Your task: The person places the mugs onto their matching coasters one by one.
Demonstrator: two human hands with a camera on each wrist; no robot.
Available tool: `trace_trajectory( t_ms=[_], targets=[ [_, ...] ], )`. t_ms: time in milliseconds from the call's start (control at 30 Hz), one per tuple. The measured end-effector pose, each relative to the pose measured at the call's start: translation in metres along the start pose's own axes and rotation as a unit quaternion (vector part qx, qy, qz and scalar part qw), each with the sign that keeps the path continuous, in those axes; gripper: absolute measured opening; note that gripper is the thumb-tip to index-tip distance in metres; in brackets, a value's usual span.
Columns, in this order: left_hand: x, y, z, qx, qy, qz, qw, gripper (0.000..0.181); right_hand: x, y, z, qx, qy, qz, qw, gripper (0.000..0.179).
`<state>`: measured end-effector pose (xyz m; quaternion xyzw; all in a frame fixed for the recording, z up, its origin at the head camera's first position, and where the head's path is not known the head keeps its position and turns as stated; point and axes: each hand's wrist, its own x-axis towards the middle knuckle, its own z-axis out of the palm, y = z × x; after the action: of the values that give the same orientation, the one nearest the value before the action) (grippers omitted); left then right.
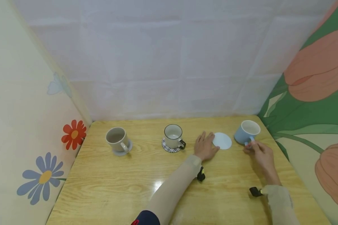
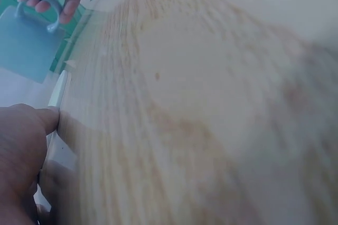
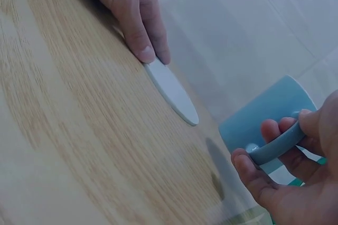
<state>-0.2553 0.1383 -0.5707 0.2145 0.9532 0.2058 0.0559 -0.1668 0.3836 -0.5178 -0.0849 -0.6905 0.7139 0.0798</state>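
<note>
My right hand (image 1: 261, 155) grips the handle of a light blue mug (image 3: 268, 115) at the table's right side. Fingers curl through the handle in the right wrist view, and the mug's base is close over the tabletop beside its shadow. To the left of that mug, a round white coaster (image 1: 222, 141) lies on the table. My left hand (image 1: 205, 147) is at its left edge, thumb and forefinger holding the rim from either side. The left wrist view shows the thumb against the coaster's thin edge, while the other fingers are partly hidden.
A white mug with a dark rim and dark handle (image 1: 173, 136) stands on a checked coaster (image 1: 169, 149) at the middle. Further left, a beige mug (image 1: 117, 139) stands on a grey coaster (image 1: 129, 146). The wooden table (image 1: 115, 184) meets a white cloth backdrop (image 1: 146, 62) behind.
</note>
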Motion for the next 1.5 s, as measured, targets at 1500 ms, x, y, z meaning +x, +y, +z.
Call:
trace_trajectory(
  t_ms=[1500],
  targets=[
    [0.002, -0.002, 0.0, -0.012, -0.009, 0.001, 0.9999, 0.072, -0.002, 0.001, 0.022, 0.009, -0.022, -0.109, 0.9938, 0.031]
  ],
)
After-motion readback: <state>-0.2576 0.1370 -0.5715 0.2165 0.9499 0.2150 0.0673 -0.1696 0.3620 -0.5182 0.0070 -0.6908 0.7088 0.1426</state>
